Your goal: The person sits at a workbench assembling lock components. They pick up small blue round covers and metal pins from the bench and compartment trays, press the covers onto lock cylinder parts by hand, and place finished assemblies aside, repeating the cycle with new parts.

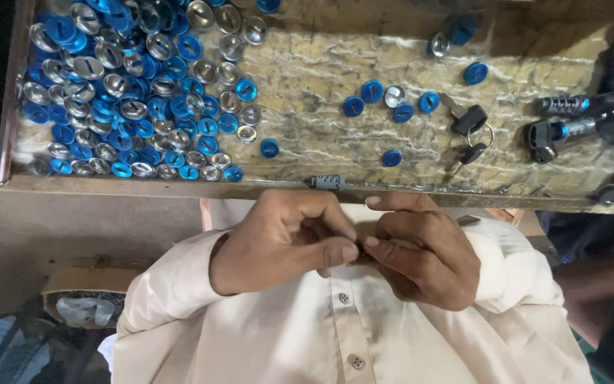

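Observation:
My left hand [286,242] and my right hand [424,252] meet fingertip to fingertip in front of my cream buttoned shirt [342,334], just below the tray's near edge. Both pinch a small dark part [359,259] that the thumbs and fingers almost wholly hide; I cannot tell its shape. Above the hands lies a wooden tray [307,85] with a worn, mottled floor. A heap of round blue and silver caps [129,92] fills its left end. A few loose blue caps [385,96] lie in the middle.
A bunch of keys with black heads [470,128] lies right of the loose caps. Black lock cylinders [563,131] sit at the tray's right end. A small grey ridged piece [327,181] rests on the tray's front rim. Another person's arm [598,284] is at the right. A cardboard box [79,291] stands lower left.

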`<act>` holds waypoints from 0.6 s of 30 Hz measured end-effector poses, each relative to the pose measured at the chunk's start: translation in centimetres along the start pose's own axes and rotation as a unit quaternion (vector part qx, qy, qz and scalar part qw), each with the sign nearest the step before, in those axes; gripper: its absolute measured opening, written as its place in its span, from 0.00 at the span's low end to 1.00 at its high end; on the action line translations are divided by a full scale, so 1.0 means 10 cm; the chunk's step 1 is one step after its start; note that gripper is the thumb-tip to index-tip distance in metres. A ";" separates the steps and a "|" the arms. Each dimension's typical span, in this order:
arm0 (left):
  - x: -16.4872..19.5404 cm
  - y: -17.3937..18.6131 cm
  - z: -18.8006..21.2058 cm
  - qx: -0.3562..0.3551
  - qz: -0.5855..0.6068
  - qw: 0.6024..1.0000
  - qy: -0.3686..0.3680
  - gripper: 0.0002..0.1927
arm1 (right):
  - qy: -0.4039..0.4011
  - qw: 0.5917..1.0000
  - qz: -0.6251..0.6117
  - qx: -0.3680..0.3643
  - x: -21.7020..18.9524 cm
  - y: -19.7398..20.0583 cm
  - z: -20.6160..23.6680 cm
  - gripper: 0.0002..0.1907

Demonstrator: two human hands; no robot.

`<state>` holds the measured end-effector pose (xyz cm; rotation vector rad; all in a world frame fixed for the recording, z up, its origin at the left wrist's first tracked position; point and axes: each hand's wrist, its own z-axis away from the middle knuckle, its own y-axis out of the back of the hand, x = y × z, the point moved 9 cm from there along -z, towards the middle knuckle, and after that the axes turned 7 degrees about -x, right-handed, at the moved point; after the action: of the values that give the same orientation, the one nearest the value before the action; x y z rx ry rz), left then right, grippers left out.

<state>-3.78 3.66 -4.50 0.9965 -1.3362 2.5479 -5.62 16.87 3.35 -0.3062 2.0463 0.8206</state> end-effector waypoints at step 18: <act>-0.15 0.03 0.14 0.027 0.103 0.993 -0.055 0.05 | -0.155 0.972 0.162 -0.068 0.06 0.02 -0.38 0.25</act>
<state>-2.04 2.72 -5.04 1.0769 -1.4783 2.7263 -8.56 14.58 4.45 0.0847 1.7705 1.1342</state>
